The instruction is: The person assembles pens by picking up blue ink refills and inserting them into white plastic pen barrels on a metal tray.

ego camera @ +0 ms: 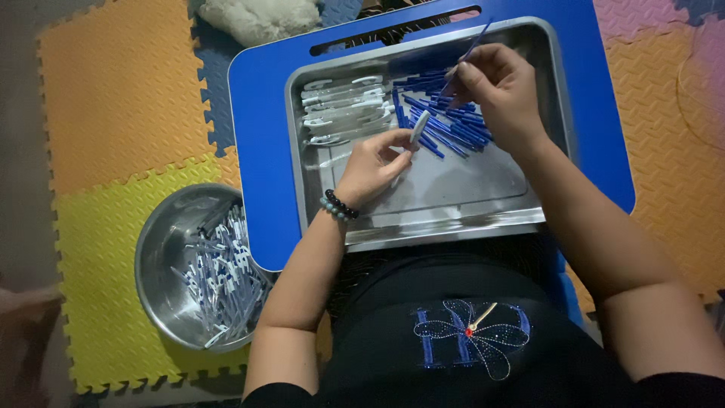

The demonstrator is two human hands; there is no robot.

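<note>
The left hand [375,162] pinches a small white plastic piece [420,126] between thumb and fingertips, holding it tilted above the bare steel bottom of a rectangular metal tray [438,200]. A dark beaded bracelet [339,205] circles that wrist. The right hand [498,87] is closed around a thin blue stick [470,51], gripped near its lower end so that the rest slants up toward the tray's far rim; the hand hovers over a loose heap of blue sticks [445,125] lying across the tray's middle and far right part. The white piece and the held stick are near each other but apart.

At the tray's far left lies a row of white plastic pieces [343,109], stacked roughly parallel, just beside the blue heap. The tray sits on a blue lap tray [260,151] with a slot handle at its far edge, resting over the person's lap.

To the left, on the floor, a round metal bowl [162,249] holds a pile of joined white-and-blue pieces [223,276], well apart from both hands. The floor is covered with interlocking foam mats [113,106] in orange, yellow and pink. A pale fluffy object [260,17] lies beyond the blue tray's far left corner.
</note>
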